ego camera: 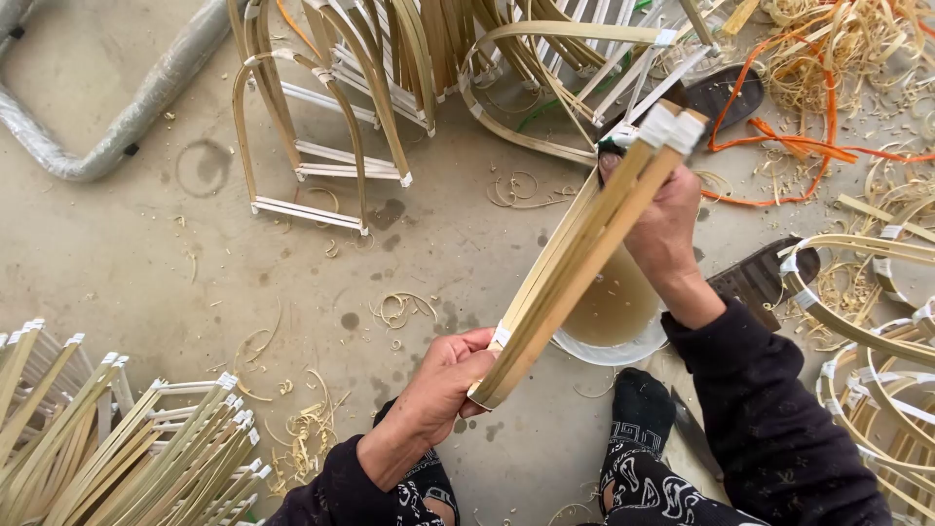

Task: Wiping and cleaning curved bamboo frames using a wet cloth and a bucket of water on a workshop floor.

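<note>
Item: bundle of bamboo strips [575,253], taped white at ends, held slanted above concrete floor [146,253]. Left hand [443,385]: grip closed on bundle's lower end. Right hand [662,219]: grip closed near upper end. Beneath: white bowl [614,346] of cloudy liquid. Surrounding: bent bamboo frames [312,136], stacked strips [146,458], shavings [838,49], orange cord [779,136].

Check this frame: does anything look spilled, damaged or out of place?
Nothing looks damaged. Both hands, left and right, grip a bundle of bamboo strips. Curled shavings litter the concrete floor, and a white bowl of murky liquid sits unspilled beneath the bundle.
</note>
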